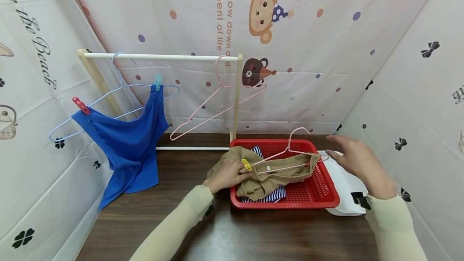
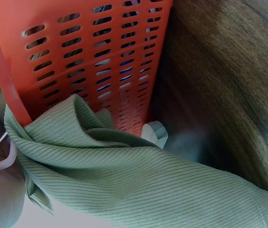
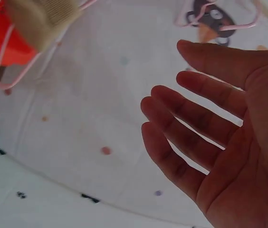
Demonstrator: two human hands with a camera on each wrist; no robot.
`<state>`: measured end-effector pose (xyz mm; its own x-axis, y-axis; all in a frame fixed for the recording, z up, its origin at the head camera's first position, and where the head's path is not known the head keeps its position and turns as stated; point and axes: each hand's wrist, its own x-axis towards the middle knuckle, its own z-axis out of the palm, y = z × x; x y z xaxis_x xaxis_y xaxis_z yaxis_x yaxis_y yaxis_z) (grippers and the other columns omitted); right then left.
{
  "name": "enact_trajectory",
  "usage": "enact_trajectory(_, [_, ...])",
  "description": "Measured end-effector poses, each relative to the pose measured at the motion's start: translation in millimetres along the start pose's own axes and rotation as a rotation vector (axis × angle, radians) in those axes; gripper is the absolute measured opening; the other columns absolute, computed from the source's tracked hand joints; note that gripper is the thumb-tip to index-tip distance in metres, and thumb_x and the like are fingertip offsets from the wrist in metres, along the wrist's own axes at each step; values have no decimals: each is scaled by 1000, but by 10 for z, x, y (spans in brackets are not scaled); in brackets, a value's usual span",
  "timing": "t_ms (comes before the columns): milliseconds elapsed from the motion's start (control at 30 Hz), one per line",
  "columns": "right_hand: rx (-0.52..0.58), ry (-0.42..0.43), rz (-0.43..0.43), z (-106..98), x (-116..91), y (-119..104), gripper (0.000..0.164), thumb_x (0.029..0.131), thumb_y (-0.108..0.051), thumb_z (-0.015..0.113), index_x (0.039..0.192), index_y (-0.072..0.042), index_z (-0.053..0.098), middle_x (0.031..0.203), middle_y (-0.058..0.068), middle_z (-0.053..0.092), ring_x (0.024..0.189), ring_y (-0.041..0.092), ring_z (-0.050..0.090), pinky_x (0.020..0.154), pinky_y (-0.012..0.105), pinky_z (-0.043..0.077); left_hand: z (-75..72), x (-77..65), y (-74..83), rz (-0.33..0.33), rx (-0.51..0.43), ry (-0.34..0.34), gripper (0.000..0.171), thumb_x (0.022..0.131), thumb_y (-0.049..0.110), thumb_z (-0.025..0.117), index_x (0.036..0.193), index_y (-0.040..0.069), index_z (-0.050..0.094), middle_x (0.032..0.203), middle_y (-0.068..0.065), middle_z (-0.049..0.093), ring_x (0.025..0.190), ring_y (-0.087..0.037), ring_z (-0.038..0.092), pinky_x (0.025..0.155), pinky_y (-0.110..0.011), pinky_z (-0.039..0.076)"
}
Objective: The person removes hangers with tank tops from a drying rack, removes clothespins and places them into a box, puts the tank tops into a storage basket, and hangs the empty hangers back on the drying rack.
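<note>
A khaki ribbed top [image 1: 266, 178] lies over the red basket [image 1: 284, 205], with a pink hanger [image 1: 280, 153] at its neckline. A yellow clothespin [image 1: 247, 164] sits at its left shoulder. My left hand [image 1: 229, 175] grips the top and hanger end beside that clothespin. Ribbed cloth hangs over the basket's side in the left wrist view, where little of the hand shows. My right hand [image 1: 357, 160] is raised right of the hanger's other end, fingers spread and apart from it. Its palm [image 3: 248, 156] holds nothing in the right wrist view.
A white rack [image 1: 163, 56] bears a blue tank top [image 1: 134, 148] clipped on a blue hanger [image 1: 139, 85], plus a bare pink hanger [image 1: 217, 92]. Striped cloth [image 1: 270, 196] lies in the basket. A white container [image 1: 342, 180] stands right of it.
</note>
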<state>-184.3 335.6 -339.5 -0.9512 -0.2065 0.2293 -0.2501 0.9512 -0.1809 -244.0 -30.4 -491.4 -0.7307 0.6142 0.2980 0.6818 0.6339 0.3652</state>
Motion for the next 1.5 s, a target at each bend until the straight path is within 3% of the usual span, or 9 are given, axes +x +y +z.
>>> enact_trajectory(267, [-29, 177, -162, -53, -17, -357, 46, 80, -16, 80, 121, -5, 65, 111, 19, 70, 98, 40, 66, 80, 58, 53, -2, -8, 3, 7, -8, 3, 39, 91, 38, 69, 61, 21, 50, 56, 14, 37, 52, 1, 35, 49, -15, 27])
enact_trajectory(467, [-9, 213, -262, -12, 28, -643, 45, 78, -17, 82, 119, -6, 67, 112, 18, 70, 96, 37, 68, 79, 54, 55, -8, -6, 7, -1, -13, -8, 38, 91, 38, 69, 62, 21, 51, 57, 14, 38, 53, 0, 36, 49, -15, 27])
enact_trajectory(733, [-2, 122, -326, 173, 211, -1006, 43, 81, -24, 80, 120, -8, 68, 113, 13, 71, 97, 29, 70, 83, 47, 56, -5, -7, 5, 4, -9, -5, 38, 91, 38, 69, 63, 21, 51, 57, 14, 38, 53, 0, 36, 49, -14, 28])
enact_trajectory(1000, [35, -21, -317, 439, 334, -1297, 46, 85, -26, 78, 126, -11, 64, 123, 12, 67, 102, 28, 69, 87, 47, 56, 4, -11, 5, 10, 4, 1, 36, 91, 38, 69, 64, 21, 53, 57, 14, 39, 54, 0, 36, 50, -14, 27])
enact_trajectory(1300, [77, -73, -355, 773, 432, -1471, 49, 84, -25, 78, 129, -11, 62, 123, 7, 66, 107, 25, 66, 90, 44, 55, -21, -16, 9, -10, -15, -24, 34, 92, 39, 67, 66, 21, 55, 58, 14, 39, 54, 0, 36, 51, -15, 28])
enact_trajectory(1500, [91, -129, -332, 871, 462, -1545, 52, 84, -25, 79, 130, -11, 61, 125, 7, 65, 109, 25, 65, 91, 45, 54, -23, -22, 10, -8, -13, -27, 32, 93, 41, 67, 69, 21, 57, 58, 13, 40, 54, 0, 37, 51, -14, 28])
